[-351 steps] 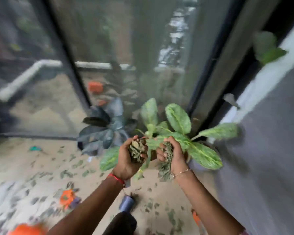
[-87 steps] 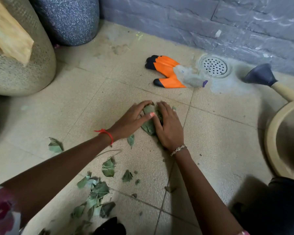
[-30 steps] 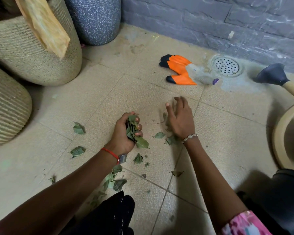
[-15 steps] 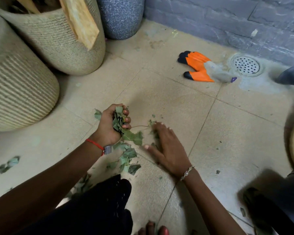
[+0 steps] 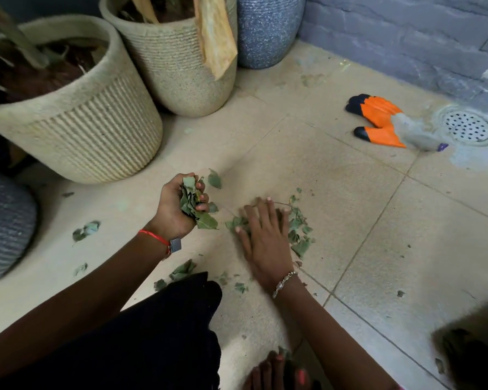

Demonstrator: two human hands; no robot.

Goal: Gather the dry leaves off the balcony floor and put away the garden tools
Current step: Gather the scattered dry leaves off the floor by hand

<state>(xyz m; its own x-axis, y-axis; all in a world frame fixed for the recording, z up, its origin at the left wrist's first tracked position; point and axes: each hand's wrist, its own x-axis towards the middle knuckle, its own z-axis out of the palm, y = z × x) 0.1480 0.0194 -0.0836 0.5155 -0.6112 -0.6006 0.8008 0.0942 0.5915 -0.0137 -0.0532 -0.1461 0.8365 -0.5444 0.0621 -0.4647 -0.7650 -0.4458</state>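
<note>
Dry leaves lie scattered over the beige tiled balcony floor, dull grey-green, curled and broken into small ragged scraps. The thickest patch sits mid-floor, under and just to the right of the right grip, whose fingers are straight and spread, palm down, pressing flat on the leaves. The left grip is just beside it, fingers curled tight round a bunch of the same crumpled leaves; one larger leaf sticks out below the fist. A red thread rings the left wrist and a beaded bracelet the right. Loose scraps lie apart toward the left, with a few more by the dark-clothed knee. Well apart, near the grey brick wall, an orange garden glove with black fingertips lies flat on the floor, its grey cuff just beside a round perforated drain. Two ribbed beige pots and a speckled blue pot stand along the far left.
</note>
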